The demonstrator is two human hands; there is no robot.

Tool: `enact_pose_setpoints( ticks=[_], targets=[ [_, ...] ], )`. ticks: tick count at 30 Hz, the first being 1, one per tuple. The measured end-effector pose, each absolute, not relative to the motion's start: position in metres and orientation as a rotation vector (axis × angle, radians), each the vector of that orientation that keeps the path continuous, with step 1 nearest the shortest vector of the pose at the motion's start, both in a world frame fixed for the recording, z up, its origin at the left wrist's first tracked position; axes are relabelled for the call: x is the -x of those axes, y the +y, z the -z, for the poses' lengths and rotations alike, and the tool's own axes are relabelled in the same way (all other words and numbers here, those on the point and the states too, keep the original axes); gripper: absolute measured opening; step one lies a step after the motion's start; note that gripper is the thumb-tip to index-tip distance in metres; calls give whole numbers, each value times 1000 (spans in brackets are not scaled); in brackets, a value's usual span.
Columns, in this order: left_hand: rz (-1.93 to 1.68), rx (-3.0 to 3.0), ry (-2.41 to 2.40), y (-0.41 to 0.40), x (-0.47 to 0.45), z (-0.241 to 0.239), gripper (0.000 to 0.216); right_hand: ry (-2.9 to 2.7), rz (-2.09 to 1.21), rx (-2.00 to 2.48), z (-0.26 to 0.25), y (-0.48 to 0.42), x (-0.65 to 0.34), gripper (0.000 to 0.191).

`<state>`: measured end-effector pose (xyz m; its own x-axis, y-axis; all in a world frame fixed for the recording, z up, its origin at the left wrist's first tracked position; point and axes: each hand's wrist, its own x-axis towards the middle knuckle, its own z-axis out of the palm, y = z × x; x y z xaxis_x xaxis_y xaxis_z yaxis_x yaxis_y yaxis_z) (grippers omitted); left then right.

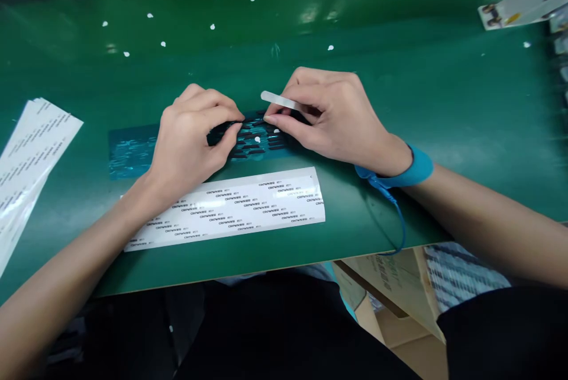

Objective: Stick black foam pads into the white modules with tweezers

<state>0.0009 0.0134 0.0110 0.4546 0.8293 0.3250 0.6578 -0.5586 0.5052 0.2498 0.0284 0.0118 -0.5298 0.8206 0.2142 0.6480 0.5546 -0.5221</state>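
Blue film (133, 152) lies flat on the green tabletop (444, 96), behind the white CROWN strip (248, 205), both hands over it. Black slivers (255, 152) sit on the film between the hands.

Left hand (190, 125): thumb and forefinger tips nearly meet at the slivers; can't tell from here if that grip has anything. Right hand (335, 116): grip closed around a white stick (279, 99), thumb and forefinger tips together over the film. Blue wristband (410, 168) on that wrist, cord hanging at the table edge.

More printed strips (38, 149) fanned at left. White dots (212, 26) scattered toward the back.

Containers: cardboard box (390, 279) below the front edge, flaps up, contents unreadable. Blurred striped stuff (464, 273) right beside it.
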Motion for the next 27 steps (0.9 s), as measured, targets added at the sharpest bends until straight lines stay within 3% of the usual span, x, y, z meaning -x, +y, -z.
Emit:
enact_pose_setpoints(
  ticks=[13,20,27],
  targets=[
    [-718,-2312,1228,43,-11,-26,10,-2289,-557,1187,-14,30,-244,6],
    [-518,-2394,1325,47,-21,-31,13,-2434,-393,1081,-9,32,-245,14],
    [-805,-2096,1201,54,-15,-21,27,-2430,-379,1055,-6,33,-246,13]
  ],
)
